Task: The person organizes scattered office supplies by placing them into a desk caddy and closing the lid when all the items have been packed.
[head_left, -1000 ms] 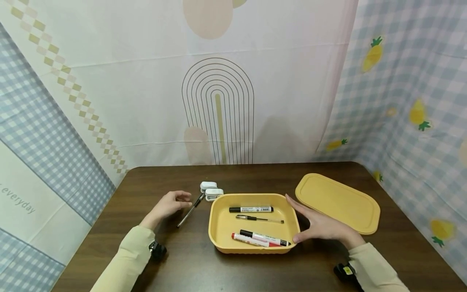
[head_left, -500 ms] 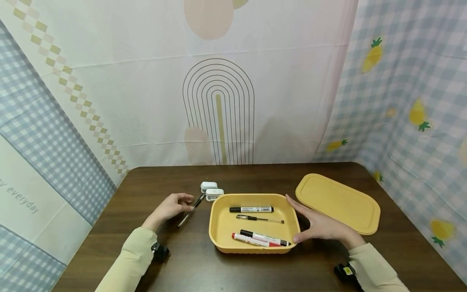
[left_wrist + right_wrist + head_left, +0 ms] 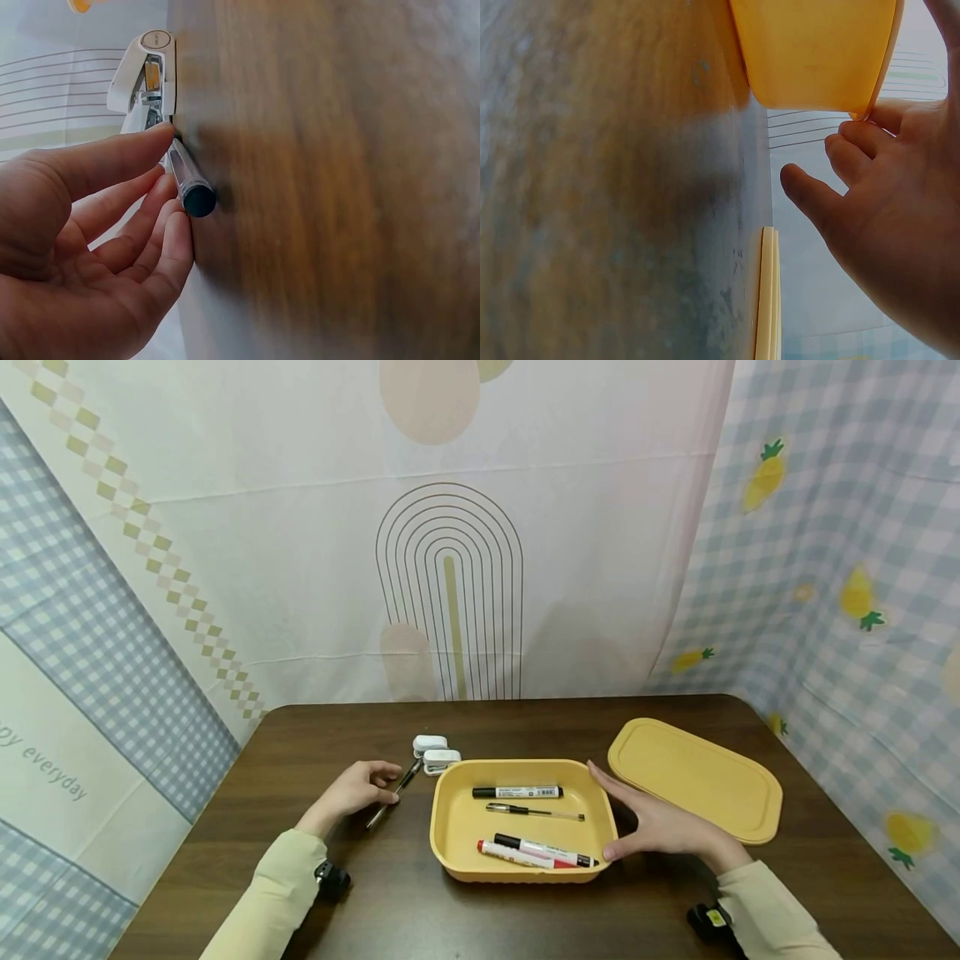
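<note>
My left hand pinches a clear-barrelled gel pen that lies slantwise on the table. Its thumb touches one side of the pen; the other fingers curl along the opposite side in the left wrist view. Two small white staplers stand at the pen's far end. With thumb and index finger spread over the corners, my right hand holds the right end of a yellow box. Inside lie a black-capped marker, another gel pen, a red-capped marker and a second black-capped marker.
A yellow lid lies flat on the brown table, right of the box and beyond my right hand. Patterned cloth hangs behind the table's far edge and along both sides.
My left hand has moved slightly right, and its thumb has come onto the pen. The right hand and the box stay where they were.
</note>
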A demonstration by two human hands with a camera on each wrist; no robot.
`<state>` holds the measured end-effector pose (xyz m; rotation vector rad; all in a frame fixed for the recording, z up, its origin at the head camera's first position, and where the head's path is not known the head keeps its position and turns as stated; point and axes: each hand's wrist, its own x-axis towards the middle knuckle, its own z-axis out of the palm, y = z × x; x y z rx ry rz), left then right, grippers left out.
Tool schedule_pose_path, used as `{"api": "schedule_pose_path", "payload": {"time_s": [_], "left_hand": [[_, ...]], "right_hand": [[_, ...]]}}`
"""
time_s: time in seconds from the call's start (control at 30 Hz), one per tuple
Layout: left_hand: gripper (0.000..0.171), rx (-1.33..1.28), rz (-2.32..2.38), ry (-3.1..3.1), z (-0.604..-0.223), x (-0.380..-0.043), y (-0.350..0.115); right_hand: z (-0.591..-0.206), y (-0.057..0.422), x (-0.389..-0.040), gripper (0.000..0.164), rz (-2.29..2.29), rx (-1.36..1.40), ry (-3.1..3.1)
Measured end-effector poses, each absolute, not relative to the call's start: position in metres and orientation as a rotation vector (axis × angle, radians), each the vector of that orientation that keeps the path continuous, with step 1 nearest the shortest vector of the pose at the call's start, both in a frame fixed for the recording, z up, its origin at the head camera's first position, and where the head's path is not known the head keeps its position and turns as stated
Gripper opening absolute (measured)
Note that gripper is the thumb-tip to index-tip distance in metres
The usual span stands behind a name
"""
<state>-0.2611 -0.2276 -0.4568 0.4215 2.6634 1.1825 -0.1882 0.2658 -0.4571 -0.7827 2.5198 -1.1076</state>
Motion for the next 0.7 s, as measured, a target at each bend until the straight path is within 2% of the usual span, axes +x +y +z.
{"api": "schedule_pose_path", "payload": {"time_s": [0.7], "left_hand": [[0.044,0.419,1.181,2.654,-0.4593,-0.2641,-0.2330]], "right_hand": [[-0.4584,0.2664,-0.1884,0.115,-1.122,-0.787,2.502]]}}
